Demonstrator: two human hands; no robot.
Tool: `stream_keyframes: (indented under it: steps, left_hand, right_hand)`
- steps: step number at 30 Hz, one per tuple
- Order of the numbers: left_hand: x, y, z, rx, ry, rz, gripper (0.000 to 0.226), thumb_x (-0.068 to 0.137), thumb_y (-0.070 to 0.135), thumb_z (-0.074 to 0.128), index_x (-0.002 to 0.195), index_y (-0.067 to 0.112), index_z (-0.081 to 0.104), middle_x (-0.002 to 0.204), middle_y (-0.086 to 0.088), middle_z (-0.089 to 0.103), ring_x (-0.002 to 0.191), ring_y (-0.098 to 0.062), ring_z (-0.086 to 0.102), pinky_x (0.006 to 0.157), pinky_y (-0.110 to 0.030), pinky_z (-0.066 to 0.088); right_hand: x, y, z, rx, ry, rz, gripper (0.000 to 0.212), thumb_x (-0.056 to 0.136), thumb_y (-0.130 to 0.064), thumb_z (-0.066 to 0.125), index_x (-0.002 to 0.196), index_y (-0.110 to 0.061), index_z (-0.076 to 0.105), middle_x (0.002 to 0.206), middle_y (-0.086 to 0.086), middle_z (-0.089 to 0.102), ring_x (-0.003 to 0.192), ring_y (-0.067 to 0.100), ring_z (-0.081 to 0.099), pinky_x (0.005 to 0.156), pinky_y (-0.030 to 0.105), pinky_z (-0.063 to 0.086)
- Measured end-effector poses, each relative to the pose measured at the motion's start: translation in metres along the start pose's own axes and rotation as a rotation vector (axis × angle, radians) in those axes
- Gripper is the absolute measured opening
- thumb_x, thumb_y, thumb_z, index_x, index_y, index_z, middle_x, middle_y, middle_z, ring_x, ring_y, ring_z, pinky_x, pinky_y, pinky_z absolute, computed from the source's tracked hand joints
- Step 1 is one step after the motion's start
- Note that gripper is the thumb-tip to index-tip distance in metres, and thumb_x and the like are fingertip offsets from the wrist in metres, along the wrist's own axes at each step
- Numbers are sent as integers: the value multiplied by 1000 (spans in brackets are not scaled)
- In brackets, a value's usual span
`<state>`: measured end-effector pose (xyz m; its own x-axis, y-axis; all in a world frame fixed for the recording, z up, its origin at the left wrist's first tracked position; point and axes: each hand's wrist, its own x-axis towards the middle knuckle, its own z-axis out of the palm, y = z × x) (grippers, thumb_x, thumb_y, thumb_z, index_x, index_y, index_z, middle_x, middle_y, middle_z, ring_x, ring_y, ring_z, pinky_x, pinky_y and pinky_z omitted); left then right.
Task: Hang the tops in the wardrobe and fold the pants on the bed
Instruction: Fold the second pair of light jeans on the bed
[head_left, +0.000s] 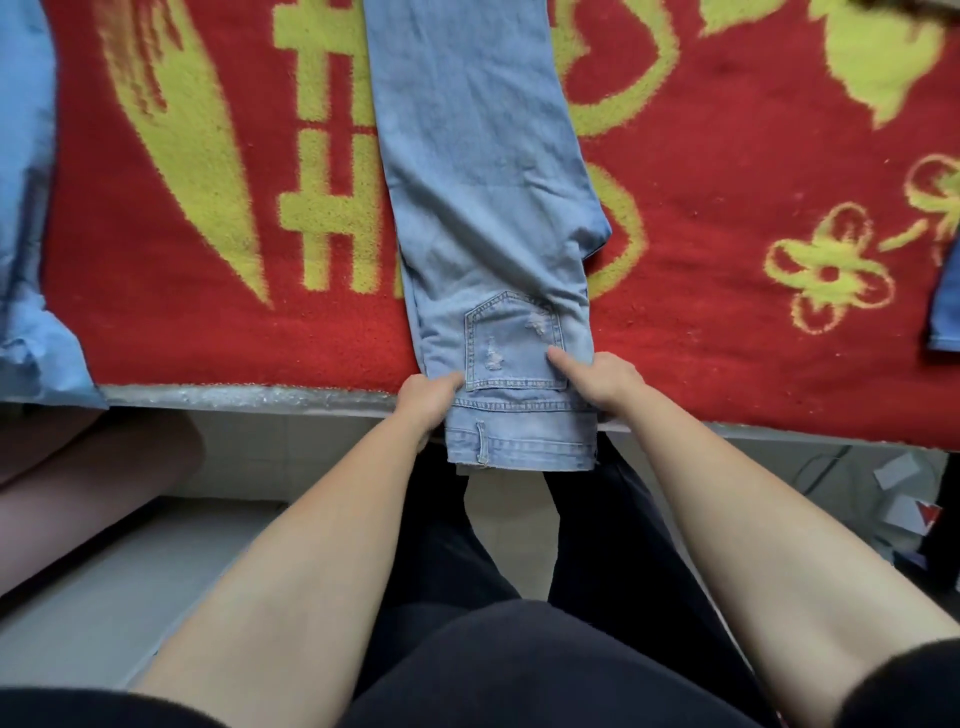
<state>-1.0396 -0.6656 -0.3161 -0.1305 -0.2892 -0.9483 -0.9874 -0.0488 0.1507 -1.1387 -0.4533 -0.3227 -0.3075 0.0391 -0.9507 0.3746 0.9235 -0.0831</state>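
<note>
Light blue jeans (478, 182), folded lengthwise leg on leg, lie across the bed, which has a red blanket with a yellow pattern (727, 218). Their waistband hangs over the bed's near edge and a distressed back pocket faces up. My left hand (428, 397) grips the left side of the jeans near the waistband. My right hand (597, 382) holds the right side, with its thumb pressed on the denim beside the pocket. The far ends of the legs run out of view at the top.
A light blue garment (31, 234) lies on the bed's left side and drapes over the edge. Another bit of blue cloth (946, 306) shows at the far right. The bed's grey edge (234, 397) runs across the view. Papers and a cable (904, 499) lie on the floor at right.
</note>
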Motion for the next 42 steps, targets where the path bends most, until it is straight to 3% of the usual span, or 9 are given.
stream_keyframes:
  steps: [3,8,11,14,18,25,32,35,42]
  left_hand:
    - [-16,39,-20,-132,-174,-169,8,87,12,58,91,5,60,76,-9,68,63,-22,65,63,-34,58]
    - [-4,118,-72,-628,-106,-86,27,97,23,35,88,8,55,62,-9,64,50,-21,63,42,-26,53]
    - [13,142,-78,-529,136,136,29,98,31,37,102,8,54,88,-18,64,70,-28,64,43,-26,53]
    - [34,143,-65,-86,283,353,33,93,40,56,112,12,61,117,-22,64,106,-37,63,82,-41,52]
    - [45,137,-46,77,335,425,67,88,49,65,137,9,46,138,-11,49,127,-24,48,109,-33,35]
    - [53,134,-45,55,465,463,50,84,49,71,115,10,60,117,-9,67,109,-27,61,86,-30,44]
    - [50,144,-51,58,452,586,40,90,35,68,113,4,57,110,-12,66,101,-30,61,82,-35,45]
    - [37,154,-50,33,592,704,34,93,31,64,109,3,54,99,-10,65,91,-31,60,69,-29,32]
    - [55,229,-81,-36,713,798,36,91,29,65,109,1,52,105,-13,66,96,-30,60,73,-29,34]
  right_hand:
    - [-6,-18,-35,196,-126,51,52,82,-60,68,101,-11,63,93,6,67,76,25,66,60,28,49]
    - [-1,-73,-104,590,-126,1,39,88,-58,52,76,-20,54,60,-2,52,45,10,43,47,20,38]
    - [15,-91,-118,624,93,-87,59,92,-66,45,95,-10,62,79,9,67,54,17,54,50,24,47]
    - [30,-98,-113,325,399,-282,52,94,-60,47,110,-14,66,110,9,70,96,25,63,85,36,50]
    - [38,-104,-93,263,422,-429,49,89,-63,56,115,-22,65,103,-7,66,103,16,62,82,24,38]
    - [44,-122,-89,170,473,-326,66,82,-70,59,129,-23,55,132,5,57,122,26,56,94,30,38]
    - [39,-136,-105,221,408,-229,46,83,-62,64,107,-23,62,122,8,65,117,31,58,86,35,42]
    - [31,-147,-112,-20,659,-447,41,91,-59,53,86,-20,64,97,7,69,99,34,61,78,38,43]
    - [49,-206,-147,107,866,-604,48,96,-54,49,129,-20,58,118,5,61,109,26,59,87,35,42]
